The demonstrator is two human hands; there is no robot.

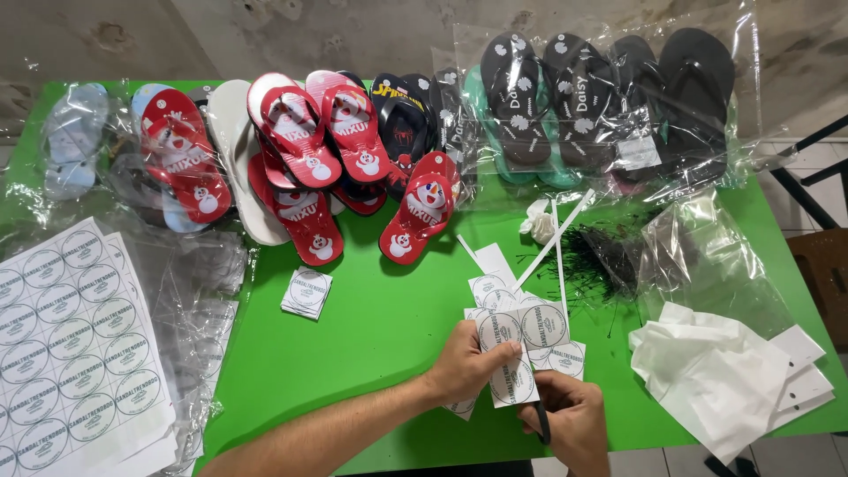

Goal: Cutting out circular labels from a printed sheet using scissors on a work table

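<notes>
a strip of round labels [508,358] was held above the near edge of the green desk [371,327], pinched between the thumb and fingers of the left hand [464,362]. just below it, the right hand [570,420] was closed around black scissors [541,422], whose blades were hidden behind the strip. more cut label pieces [530,309] were spread on the desk just behind the hands, and a small stack of labels [307,292] lay further left. a large uncut label sheet [75,344] was seen at the left edge, partly under clear plastic. white paper bags [720,367] lay to the right. red flip-flops [305,168] and bagged dark flip-flops [609,97] were lined along the far side.
</notes>
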